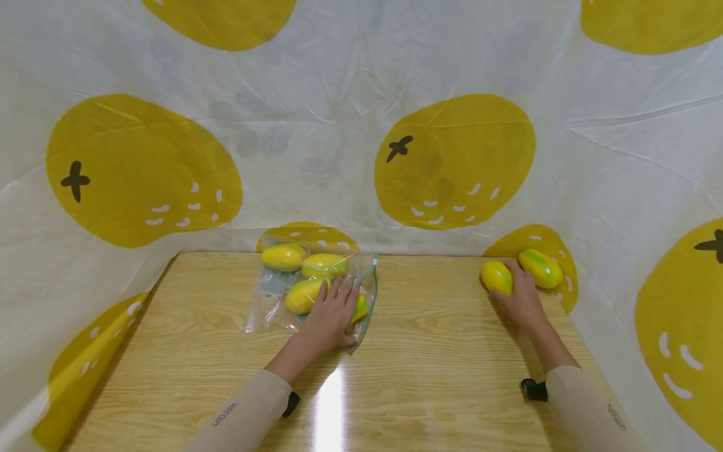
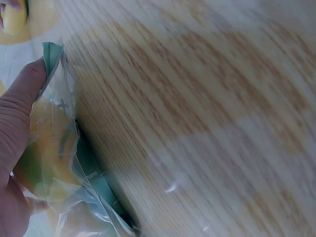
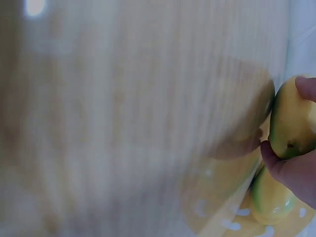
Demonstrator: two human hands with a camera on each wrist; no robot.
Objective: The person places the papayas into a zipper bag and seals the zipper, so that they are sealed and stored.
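My left hand rests on a clear zip bag at the middle left of the table, fingers stretched over it. In the left wrist view, the thumb touches the bag's green zip edge. Several yellow-green mangoes lie inside, one partly hidden under the hand. At the far right, my right hand grips another mango between thumb and fingers. Beside it lies one more mango, behind the right hand; the right wrist view shows this mango below the held one.
A wooden table spans the front, with a bright reflection near its middle. White cloth printed with large yellow fruit stands around the back and both sides. Each wrist bears a black strap device.
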